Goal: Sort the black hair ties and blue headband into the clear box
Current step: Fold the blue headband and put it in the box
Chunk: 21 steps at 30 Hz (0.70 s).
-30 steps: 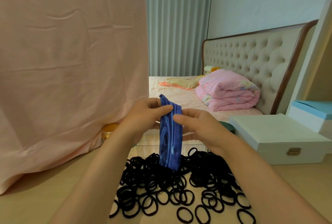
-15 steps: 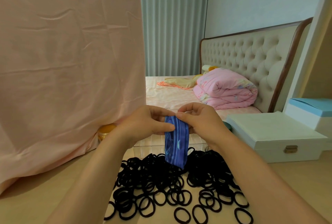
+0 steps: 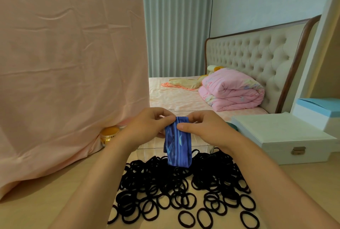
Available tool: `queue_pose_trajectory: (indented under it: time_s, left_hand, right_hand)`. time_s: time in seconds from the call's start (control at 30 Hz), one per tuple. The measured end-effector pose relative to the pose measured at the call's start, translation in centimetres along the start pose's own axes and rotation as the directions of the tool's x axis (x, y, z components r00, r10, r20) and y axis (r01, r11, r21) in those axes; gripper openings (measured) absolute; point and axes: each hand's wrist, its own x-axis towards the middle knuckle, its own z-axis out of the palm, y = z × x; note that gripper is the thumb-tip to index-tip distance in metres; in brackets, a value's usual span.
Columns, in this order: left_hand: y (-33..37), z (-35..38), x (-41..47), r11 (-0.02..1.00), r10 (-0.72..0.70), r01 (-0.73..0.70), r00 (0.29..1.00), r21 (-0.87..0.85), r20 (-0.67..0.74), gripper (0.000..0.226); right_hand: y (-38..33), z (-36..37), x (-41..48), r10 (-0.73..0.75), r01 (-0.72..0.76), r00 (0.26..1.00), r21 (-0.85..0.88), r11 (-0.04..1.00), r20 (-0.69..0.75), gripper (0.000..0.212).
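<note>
"Blue headband (image 3: 177, 146) first: where is it?"

"Up between the two hands, hanging straight down from them. The left hand (image 3: 147, 127) pinches its top left corner between thumb and forefinger. The right hand (image 3: 204, 129) grips the top right, thumb laid across the front of the fabric, the other fingers curled behind it."

"So both are closed on it?"

"Both, yes, and nearly touching each other at the upper edge."

"And the lower end?"

"It hangs below the hands, in front of the near wall of the clear box (image 3: 149, 152). Its tip shows against the far edge of the black hair ties (image 3: 184, 188). Whether it touches them I cannot tell."

"Where does the box sit?"

"Directly under and just beyond the hands, open at the top. I cannot make out anything inside it."

"The ties?"

"One loose heap on the table (image 3: 46, 201), nearer the person than the hands, between the two forearms and spilling out past the right one. They thin out into single rings toward the near edge."

"Anything else?"

"Left of the left hand, a big pink cloth (image 3: 70, 63) drapes down to the table, with a yellow jar (image 3: 108, 134) half under its hem. Right of the right hand stands a white case (image 3: 279, 137) with a metal latch. Beyond both hands is a bed with a folded pink quilt (image 3: 231, 92)."
</note>
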Motion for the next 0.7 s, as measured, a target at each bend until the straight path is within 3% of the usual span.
queue_pose_trajectory:
  time_s: [0.07, 0.17, 0.23, 0.37, 0.5, 0.6, 0.7]
  left_hand:
    - [0.1, 0.4, 0.1, 0.993, -0.033, 0.031, 0.999, -0.110, -0.020, 0.019]
    - [-0.4, 0.6, 0.0, 0.975, -0.093, 0.116, 0.988, -0.187, 0.123, 0.031]
    - [-0.9, 0.7, 0.2, 0.975, -0.090, 0.120, 0.982, -0.185, 0.164, 0.024]
    - [-1.0, 1.1, 0.5, 0.972, -0.114, 0.116, 0.993, -0.206, 0.020, 0.017]
    - [-0.8, 1.4, 0.5, 0.984, -0.127, 0.115, 0.989, -0.135, -0.082, 0.016]
    - [-0.8, 1.4, 0.6, 0.988, -0.106, 0.093, 0.989, -0.125, -0.103, 0.021]
    - [-1.0, 0.9, 0.5, 0.994, -0.069, 0.069, 0.998, -0.080, 0.005, 0.028]
  right_hand:
    - [0.1, 0.0, 0.2, 0.026, -0.024, 0.999, 0.074, 0.997, -0.019, 0.011]
    - [0.3, 0.1, 0.4, 0.077, -0.060, 0.994, 0.214, 0.975, -0.072, 0.021]
    - [0.5, 0.2, 0.5, 0.104, -0.072, 0.989, 0.279, 0.958, -0.102, 0.017]
    - [0.4, 0.1, 0.2, 0.135, -0.128, 0.991, 0.278, 0.952, -0.004, 0.019]
    - [1.0, 0.1, 0.5, 0.118, -0.110, 0.992, 0.200, 0.974, -0.031, 0.053]
    - [1.1, 0.2, 0.7, 0.073, -0.048, 0.989, 0.191, 0.980, -0.128, 0.035]
    - [0.9, 0.1, 0.7, 0.070, -0.040, 0.989, 0.221, 0.974, -0.132, 0.007]
